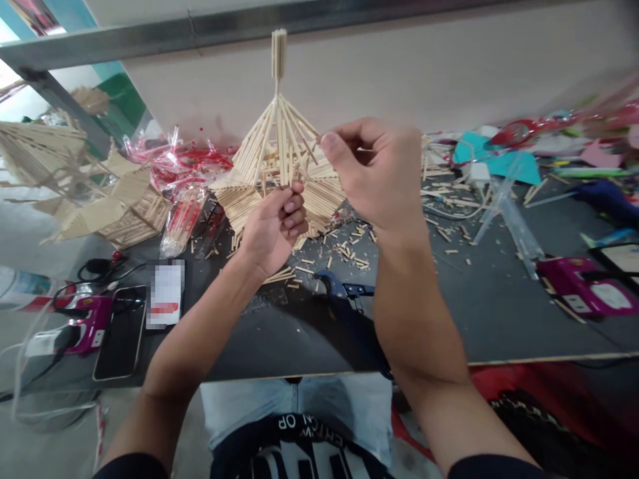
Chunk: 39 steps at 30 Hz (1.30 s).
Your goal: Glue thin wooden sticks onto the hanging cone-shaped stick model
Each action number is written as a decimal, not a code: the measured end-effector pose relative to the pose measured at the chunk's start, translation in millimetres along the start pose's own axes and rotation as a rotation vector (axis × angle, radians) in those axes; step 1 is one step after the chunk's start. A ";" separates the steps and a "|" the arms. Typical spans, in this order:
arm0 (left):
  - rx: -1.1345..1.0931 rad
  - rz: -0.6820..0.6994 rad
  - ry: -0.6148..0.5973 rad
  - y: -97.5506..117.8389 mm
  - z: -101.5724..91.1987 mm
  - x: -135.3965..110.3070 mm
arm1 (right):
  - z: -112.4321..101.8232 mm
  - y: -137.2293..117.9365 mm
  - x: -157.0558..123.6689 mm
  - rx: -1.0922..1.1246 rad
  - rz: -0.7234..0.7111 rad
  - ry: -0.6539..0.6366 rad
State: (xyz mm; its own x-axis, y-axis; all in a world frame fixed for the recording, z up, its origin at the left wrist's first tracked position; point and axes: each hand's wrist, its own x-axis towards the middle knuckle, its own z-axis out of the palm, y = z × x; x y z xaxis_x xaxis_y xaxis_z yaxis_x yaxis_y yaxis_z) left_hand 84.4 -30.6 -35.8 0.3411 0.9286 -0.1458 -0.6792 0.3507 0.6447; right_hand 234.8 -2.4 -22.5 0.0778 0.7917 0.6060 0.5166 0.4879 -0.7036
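Note:
A star-shaped lantern frame [259,159] built of thin wooden sticks is raised above the dark table [489,319], with a stick handle pointing up. My left hand [273,229] grips the frame from below, fingers curled round its lower middle. My right hand [377,173] is at the frame's right side, thumb and fingers pinched on the ends of the sticks there.
Loose stick offcuts [349,249] litter the table below the frame. Blue-handled cutters [342,287] lie near my right wrist. A phone [120,332] and a pink glue gun [87,326] sit at left, another pink glue gun [584,289] at right. More stick frames [114,206] and red packets [184,166] lie at back left.

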 end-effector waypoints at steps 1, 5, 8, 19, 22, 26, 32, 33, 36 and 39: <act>-0.010 -0.014 -0.004 -0.2 1.0 -1.4 | -4.9 -1.0 -2.1 -0.004 0.001 0.005; -0.008 -0.041 -0.017 -3.4 3.1 -11.3 | -19.7 -3.2 -13.5 0.003 0.008 0.009; 0.102 -0.003 -0.063 -14.1 -4.1 -27.8 | -28.0 2.0 -28.8 0.050 0.031 0.016; 2.036 0.397 -0.317 -50.7 -80.5 -56.9 | -10.3 49.5 -111.4 0.483 0.345 -0.820; 2.145 0.363 -0.326 -51.4 -86.8 -48.1 | 6.9 54.1 -118.2 0.482 0.361 -0.756; 2.139 0.348 -0.310 -51.0 -92.1 -41.8 | 17.0 57.0 -123.7 0.452 0.301 -0.632; 2.008 0.377 -0.335 -50.7 -102.9 -35.9 | 20.6 57.7 -128.5 0.355 0.225 -0.595; 1.991 0.390 -0.345 -50.4 -103.7 -35.4 | 20.8 57.7 -128.9 0.347 0.222 -0.591; 1.973 0.426 -0.350 -49.0 -103.1 -35.3 | 20.5 58.0 -129.5 0.333 0.213 -0.574; 1.983 0.423 -0.340 -47.4 -99.5 -35.8 | 19.5 58.4 -129.8 0.320 0.195 -0.566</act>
State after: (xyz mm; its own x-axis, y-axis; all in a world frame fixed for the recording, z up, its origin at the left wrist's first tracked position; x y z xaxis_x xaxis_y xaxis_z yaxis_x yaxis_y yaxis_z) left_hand 39.7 -68.4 -135.8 0.6256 0.7627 0.1640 0.6695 -0.6328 0.3889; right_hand 238.3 -69.5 -149.4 -0.3593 0.9041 0.2312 0.2535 0.3330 -0.9082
